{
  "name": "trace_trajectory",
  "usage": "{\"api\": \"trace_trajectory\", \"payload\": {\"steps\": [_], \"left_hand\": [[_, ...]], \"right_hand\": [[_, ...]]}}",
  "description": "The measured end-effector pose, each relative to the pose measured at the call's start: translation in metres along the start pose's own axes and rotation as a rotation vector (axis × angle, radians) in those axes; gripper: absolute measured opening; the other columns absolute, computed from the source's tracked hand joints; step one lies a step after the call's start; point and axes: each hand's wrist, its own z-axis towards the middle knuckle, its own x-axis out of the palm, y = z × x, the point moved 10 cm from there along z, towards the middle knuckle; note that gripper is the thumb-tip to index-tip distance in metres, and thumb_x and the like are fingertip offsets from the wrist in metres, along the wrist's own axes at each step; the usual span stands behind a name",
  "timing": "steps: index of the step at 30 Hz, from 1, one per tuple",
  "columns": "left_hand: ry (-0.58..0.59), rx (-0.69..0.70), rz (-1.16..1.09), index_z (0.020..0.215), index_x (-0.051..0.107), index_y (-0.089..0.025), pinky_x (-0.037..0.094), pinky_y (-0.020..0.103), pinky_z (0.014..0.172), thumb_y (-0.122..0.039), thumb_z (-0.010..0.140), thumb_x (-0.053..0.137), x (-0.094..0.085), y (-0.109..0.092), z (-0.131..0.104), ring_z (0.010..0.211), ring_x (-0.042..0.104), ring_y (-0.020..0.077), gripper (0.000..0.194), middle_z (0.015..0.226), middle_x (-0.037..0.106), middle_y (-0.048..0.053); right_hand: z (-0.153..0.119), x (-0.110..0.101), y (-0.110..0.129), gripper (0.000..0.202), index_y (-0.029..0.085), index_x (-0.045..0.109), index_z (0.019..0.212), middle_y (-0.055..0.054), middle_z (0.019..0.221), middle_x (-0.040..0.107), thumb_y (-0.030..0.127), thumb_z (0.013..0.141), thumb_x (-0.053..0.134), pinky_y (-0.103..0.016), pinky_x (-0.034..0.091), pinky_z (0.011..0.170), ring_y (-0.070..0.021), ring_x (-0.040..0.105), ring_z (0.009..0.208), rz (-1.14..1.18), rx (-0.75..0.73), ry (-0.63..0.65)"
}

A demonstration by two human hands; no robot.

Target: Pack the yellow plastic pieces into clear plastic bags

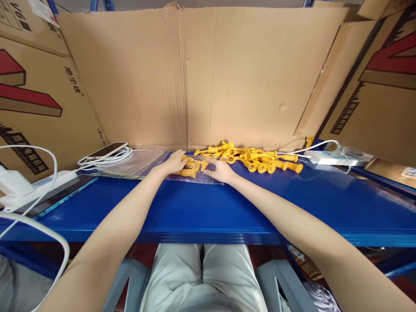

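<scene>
Several yellow plastic pieces with slim shafts and flared, cup-like ends lie on a clear plastic bag at the middle of the blue shelf. My left hand curls its fingers over the left side of this group. From the right, my right hand closes its fingertips on one yellow piece, whose far part is hidden. Just beyond and to the right spreads a loose pile of the same yellow pieces.
A cardboard sheet stands behind the blue shelf. On the left are flat plastic bags, a phone on coiled white cable, a tablet and a power strip. Another power strip sits at the right.
</scene>
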Motion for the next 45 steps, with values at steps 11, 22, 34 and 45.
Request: {"api": "trace_trajectory", "payload": {"steps": [11,22,34,45], "left_hand": [[0.256,0.036,-0.166,0.145,0.015,-0.017,0.013,0.043,0.112,-0.054,0.083,0.03,0.028,0.0,-0.006,0.141,0.001,0.0264,0.074,0.155,0.003,0.012],[0.042,0.18,-0.278,0.078,0.047,-0.021,0.026,0.033,0.108,-0.035,0.082,0.046,0.011,-0.006,0.002,0.131,0.035,0.0201,0.014,0.132,0.043,0.008],[0.128,0.144,-0.271,0.077,0.047,-0.02,0.015,0.041,0.112,-0.042,0.084,0.044,0.02,-0.001,0.001,0.142,0.007,0.0216,0.023,0.151,0.027,0.009],[0.131,0.171,-0.232,0.081,0.049,-0.021,0.016,0.04,0.112,-0.044,0.085,0.042,0.017,-0.005,-0.002,0.142,0.01,0.0197,0.024,0.146,0.036,0.009]], "right_hand": [[0.008,0.004,0.005,0.053,0.016,0.053,0.129,-0.008,0.131,0.055,0.023,0.077,0.062,-0.034,0.036,0.106,-0.0219,0.048,0.124,0.085,-0.042,0.03],[0.021,0.007,0.017,0.055,0.016,0.052,0.124,-0.014,0.124,0.057,0.035,0.075,0.067,-0.037,0.045,0.091,-0.0262,0.055,0.113,-0.152,-0.019,-0.012],[0.018,0.019,0.034,0.02,0.014,0.066,0.093,-0.001,0.071,0.062,0.014,0.078,0.053,-0.023,0.041,0.067,-0.0119,0.056,0.066,0.18,-0.283,0.053],[0.021,0.025,0.029,0.034,0.01,0.063,0.107,0.003,0.058,0.056,0.024,0.076,0.06,-0.022,0.039,0.056,-0.0099,0.048,0.052,0.24,-0.179,0.121]]}}
